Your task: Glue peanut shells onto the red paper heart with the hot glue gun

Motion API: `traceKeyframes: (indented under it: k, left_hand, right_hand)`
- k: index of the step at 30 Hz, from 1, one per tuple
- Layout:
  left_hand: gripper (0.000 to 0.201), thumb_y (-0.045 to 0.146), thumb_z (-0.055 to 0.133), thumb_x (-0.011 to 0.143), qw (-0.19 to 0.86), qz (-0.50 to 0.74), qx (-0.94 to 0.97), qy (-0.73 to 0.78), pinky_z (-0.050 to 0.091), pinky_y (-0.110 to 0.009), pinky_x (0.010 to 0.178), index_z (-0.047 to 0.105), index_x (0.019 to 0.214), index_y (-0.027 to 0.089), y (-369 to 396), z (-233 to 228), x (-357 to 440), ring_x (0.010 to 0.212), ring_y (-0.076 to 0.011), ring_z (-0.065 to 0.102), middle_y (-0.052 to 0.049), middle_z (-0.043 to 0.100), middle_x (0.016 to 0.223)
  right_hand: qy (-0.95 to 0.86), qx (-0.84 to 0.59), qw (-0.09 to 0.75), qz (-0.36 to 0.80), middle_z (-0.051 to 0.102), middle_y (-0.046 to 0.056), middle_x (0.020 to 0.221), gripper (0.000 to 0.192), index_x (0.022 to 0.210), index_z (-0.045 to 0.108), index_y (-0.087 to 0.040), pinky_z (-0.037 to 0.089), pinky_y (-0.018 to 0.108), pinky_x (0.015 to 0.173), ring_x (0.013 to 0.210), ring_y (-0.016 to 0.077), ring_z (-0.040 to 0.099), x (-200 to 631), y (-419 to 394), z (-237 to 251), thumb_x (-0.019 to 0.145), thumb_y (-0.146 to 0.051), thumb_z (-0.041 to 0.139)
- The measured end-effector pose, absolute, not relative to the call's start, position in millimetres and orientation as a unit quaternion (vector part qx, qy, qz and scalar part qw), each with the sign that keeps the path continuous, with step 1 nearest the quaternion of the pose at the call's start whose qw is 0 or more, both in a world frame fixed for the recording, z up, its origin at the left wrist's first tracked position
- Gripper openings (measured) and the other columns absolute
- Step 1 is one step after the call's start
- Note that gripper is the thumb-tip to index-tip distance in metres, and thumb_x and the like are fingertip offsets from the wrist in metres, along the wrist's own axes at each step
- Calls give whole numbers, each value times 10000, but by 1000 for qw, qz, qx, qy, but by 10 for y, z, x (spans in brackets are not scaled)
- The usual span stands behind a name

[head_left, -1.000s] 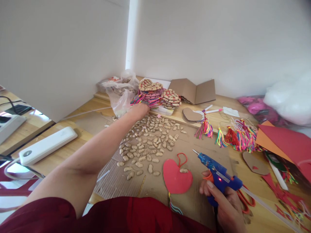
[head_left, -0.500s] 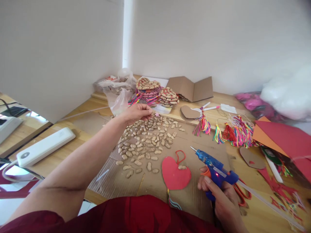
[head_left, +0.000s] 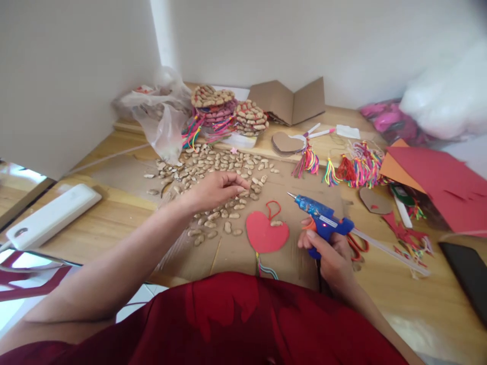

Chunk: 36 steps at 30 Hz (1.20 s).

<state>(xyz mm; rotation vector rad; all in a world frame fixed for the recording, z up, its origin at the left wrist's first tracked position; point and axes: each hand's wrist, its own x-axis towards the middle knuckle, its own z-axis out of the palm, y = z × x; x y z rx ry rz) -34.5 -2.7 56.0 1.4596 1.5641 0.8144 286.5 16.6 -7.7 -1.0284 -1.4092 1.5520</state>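
Pulled back from the finished stack, the left hand (head_left: 213,190) hovers with pinched fingers over loose peanuts (head_left: 213,167); whether it holds one is unclear. The right hand (head_left: 329,251) grips a blue glue gun (head_left: 323,220) beside the red heart (head_left: 266,234), which bears one peanut.

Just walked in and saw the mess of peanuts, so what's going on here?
A person sits at a wooden table doing craft work. The right hand grips a blue glue gun, nozzle aimed toward a red paper heart with one peanut on it. The left hand hovers over the scattered peanuts, fingers pinched.
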Motion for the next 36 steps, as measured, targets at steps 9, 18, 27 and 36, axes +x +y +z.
traceKeyframes:
  k: [9,18,27,36]
  left_hand:
    - [196,190,581,864,266,194,668,668,489,-254,758,745,967,221,141,196,51,809,-157,685,6,772,927]
    - [185,261,553,916,165,119,718,665,498,-296,779,731,940,216,120,129,81,875,-214,679,-44,751,921]
    - [249,368,532,948,97,232,675,694,488,-280,733,728,892,225,-62,474,-33,773,-176,653,-14,735,839]
    - [214,368,612,918,25,431,538,724,523,-304,763,746,1051,268,-399,759,-667,797,-163,663,21,745,873]
  right_hand:
    - [-562,-388,388,619,586,-20,666,176,998,663,-198,453,332,689,646,176,571,2813,169,5,909,-350,670]
    - [-560,-386,399,615,591,-20,666,141,968,665,-203,444,324,672,634,168,574,2799,164,14,908,-331,668]
    - [-552,-387,404,618,595,-20,683,150,1007,657,-206,451,321,658,637,165,575,2798,151,14,908,-318,672]
    - [-558,-401,395,610,592,-13,694,146,998,669,-199,453,324,687,670,173,592,2850,149,-31,930,-328,670]
